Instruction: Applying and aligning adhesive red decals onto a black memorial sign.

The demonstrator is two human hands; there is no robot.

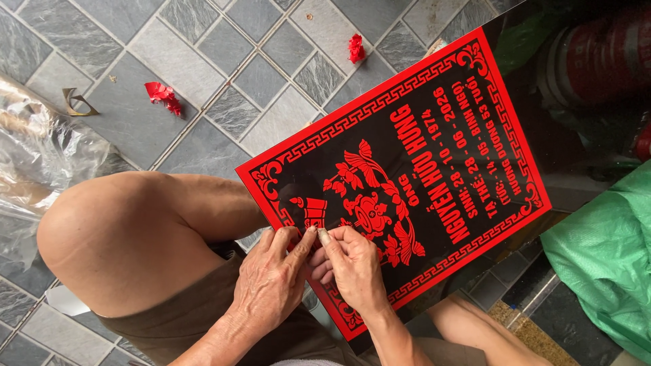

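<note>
A glossy black plaque point(434, 102) with a red ornamental border, a red floral emblem and red lettering leans tilted over my knees. My left hand point(271, 281) rests on its lower left corner, thumb and forefinger pinched at the red pattern. My right hand point(352, 268) sits beside it, fingertips touching the same spot near the emblem. Both hands pinch at the red film on the surface; whether a piece is lifted I cannot tell. My bare knee point(115, 237) is to the left.
Grey stone floor tiles point(224, 61) carry crumpled red scraps point(163, 95) and another red scrap point(356, 47). Clear plastic wrap point(34, 149) lies at the left edge. A green plastic sheet point(603, 257) is at the right. A curled brownish strip point(74, 102) lies near the plastic.
</note>
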